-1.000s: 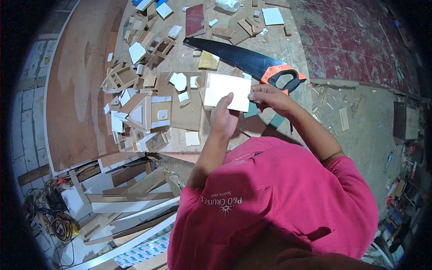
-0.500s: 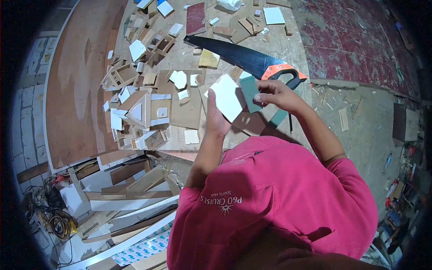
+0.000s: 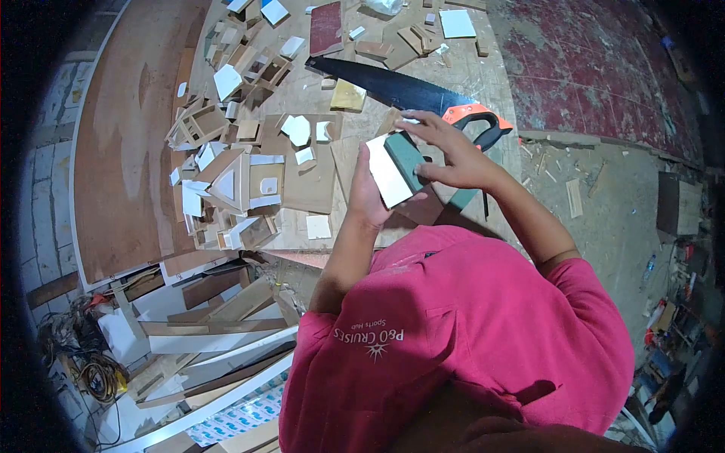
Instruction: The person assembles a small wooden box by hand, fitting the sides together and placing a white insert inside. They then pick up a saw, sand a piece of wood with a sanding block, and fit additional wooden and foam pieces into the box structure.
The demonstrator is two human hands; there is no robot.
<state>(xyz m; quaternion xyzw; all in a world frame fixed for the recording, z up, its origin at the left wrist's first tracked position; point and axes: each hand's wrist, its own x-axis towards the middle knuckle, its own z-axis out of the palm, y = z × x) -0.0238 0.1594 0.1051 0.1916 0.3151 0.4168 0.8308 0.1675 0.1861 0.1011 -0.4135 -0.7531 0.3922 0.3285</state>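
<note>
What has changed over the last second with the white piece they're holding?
The left hand tilted the white piece slantwise. The right hand let go of its edge and laid a green block on it. The saw and wood scraps stayed put.

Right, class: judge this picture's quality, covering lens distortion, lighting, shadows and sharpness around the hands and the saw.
Head view: strong fisheye, black corners, the table edge bowed; flat, even light with soft shadows; the saw is sharp; the left hand holding the white panel and the right hand on the green block look slightly soft.
</note>
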